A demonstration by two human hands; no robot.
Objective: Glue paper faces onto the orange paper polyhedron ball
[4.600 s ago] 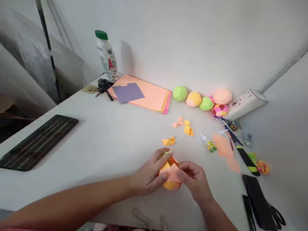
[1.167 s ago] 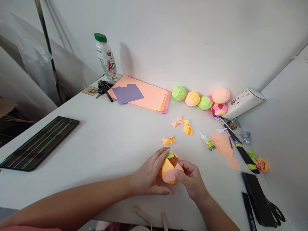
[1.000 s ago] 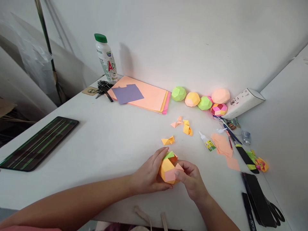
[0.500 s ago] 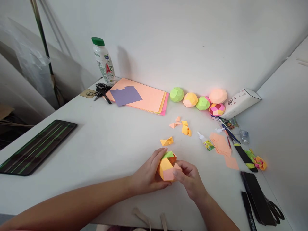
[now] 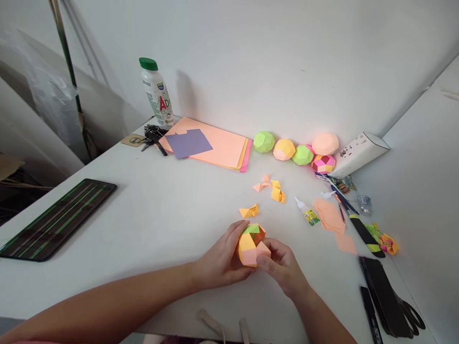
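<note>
A hollow paper ball (image 5: pixel 247 249) of orange, peach and green folded pieces, with an opening at its top right, is held between both hands near the front of the table. My left hand (image 5: pixel 224 260) wraps its left side, fingers over the top and thumb below. On the right side, my right hand (image 5: pixel 281 265) pinches a peach flap with thumb and fingers; its fingertips are partly hidden behind the paper. Just beyond the ball lie folded orange pieces (image 5: pixel 249 211), more orange pieces (image 5: pixel 276 192) and small peach pieces (image 5: pixel 263 184).
Finished paper balls (image 5: pixel 264 142) line the wall beside a white box (image 5: pixel 360 155). Paper sheets (image 5: pixel 215 143), keys (image 5: pixel 154 136) and a bottle (image 5: pixel 156 93) stand back left; a tablet (image 5: pixel 57 220) lies left. Rightward are glue (image 5: pixel 307 211), peach scraps (image 5: pixel 328 215), a knife (image 5: pixel 366 234) and scissors (image 5: pixel 409 310).
The paper ball has tilted slightly between my hands, so more of its opening and green inside shows. Both hands keep nearly the same place.
</note>
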